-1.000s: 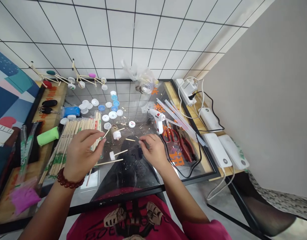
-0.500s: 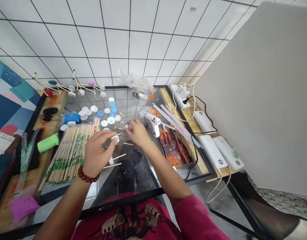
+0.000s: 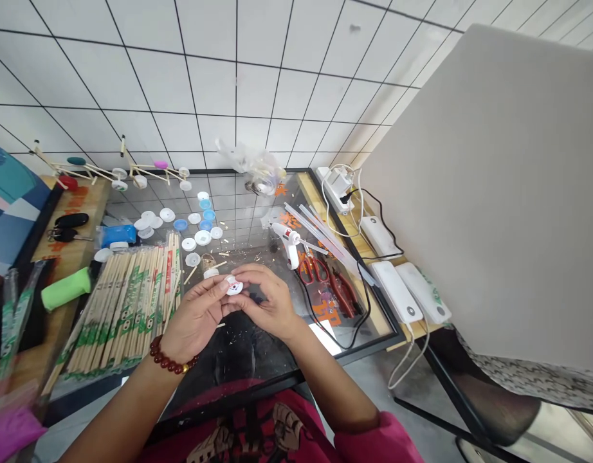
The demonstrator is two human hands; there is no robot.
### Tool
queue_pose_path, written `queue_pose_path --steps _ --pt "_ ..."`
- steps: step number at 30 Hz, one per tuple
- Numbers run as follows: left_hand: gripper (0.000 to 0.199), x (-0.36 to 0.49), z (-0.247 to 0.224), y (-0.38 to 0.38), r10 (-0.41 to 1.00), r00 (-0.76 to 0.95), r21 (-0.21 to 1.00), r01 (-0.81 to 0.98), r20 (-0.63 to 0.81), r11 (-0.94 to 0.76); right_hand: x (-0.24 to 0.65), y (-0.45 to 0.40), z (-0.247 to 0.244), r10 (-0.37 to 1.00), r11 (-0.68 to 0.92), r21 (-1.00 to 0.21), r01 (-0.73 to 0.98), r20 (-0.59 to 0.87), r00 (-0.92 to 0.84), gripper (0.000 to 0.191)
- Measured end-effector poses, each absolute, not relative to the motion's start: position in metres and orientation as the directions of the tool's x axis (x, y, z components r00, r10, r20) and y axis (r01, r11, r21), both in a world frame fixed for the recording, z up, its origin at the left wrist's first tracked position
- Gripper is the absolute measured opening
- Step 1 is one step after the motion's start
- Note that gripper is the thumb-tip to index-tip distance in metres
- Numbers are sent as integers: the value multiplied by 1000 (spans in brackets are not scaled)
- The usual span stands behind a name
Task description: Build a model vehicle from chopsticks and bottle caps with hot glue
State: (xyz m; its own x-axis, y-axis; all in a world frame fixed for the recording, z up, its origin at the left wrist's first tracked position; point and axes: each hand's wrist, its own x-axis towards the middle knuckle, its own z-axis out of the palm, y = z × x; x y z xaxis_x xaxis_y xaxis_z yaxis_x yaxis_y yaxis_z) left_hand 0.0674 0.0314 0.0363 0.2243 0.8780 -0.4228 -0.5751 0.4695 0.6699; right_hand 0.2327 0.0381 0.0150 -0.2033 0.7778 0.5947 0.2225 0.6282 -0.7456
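Observation:
A white bottle cap (image 3: 235, 285) with a reddish print is held up between both hands over the glass table. My left hand (image 3: 197, 312), with a red bead bracelet at the wrist, pinches its left side with thumb and fingers. My right hand (image 3: 267, 299) closes on its right side. Just behind the hands lie another white cap (image 3: 211, 273) and short pieces of stick (image 3: 191, 274). White caps (image 3: 202, 238) and blue caps (image 3: 206, 225) are scattered farther back.
Bagged chopsticks (image 3: 120, 308) lie at left, near a green packet (image 3: 66, 289). A glue gun (image 3: 287, 243), glue sticks (image 3: 330, 241), red scissors (image 3: 314, 269) and red pliers (image 3: 343, 292) are at right. Stick models (image 3: 146, 172) stand behind. Power banks (image 3: 397, 290) and cables rest on the right edge.
Both hands have come together nearer the body, now on one printed cap. The left hand no longer shows a cap with a stick. The view has shifted slightly to the right.

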Motion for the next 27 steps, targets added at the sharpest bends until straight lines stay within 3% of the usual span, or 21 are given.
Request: queue_pose_path --steps 3,5,11,16,27 --pt "27 54 38 36 905 145 712 -573 -400 406 248 31 12 818 570 -752 333 557 -142 25" --pt "27 42 38 39 926 53 756 -561 -373 337 263 26 8 878 454 -795 403 475 -52 6" --pt "31 19 33 37 909 0 764 -542 -417 350 303 19 3 968 204 -781 591 252 -1 8" --pt "31 22 29 32 896 -2 747 -554 -444 369 286 18 15 968 245 -765 595 161 -192 7" --pt "49 9 38 20 949 -154 937 -265 -275 228 247 29 -3 928 304 -654 693 40 -369 14"
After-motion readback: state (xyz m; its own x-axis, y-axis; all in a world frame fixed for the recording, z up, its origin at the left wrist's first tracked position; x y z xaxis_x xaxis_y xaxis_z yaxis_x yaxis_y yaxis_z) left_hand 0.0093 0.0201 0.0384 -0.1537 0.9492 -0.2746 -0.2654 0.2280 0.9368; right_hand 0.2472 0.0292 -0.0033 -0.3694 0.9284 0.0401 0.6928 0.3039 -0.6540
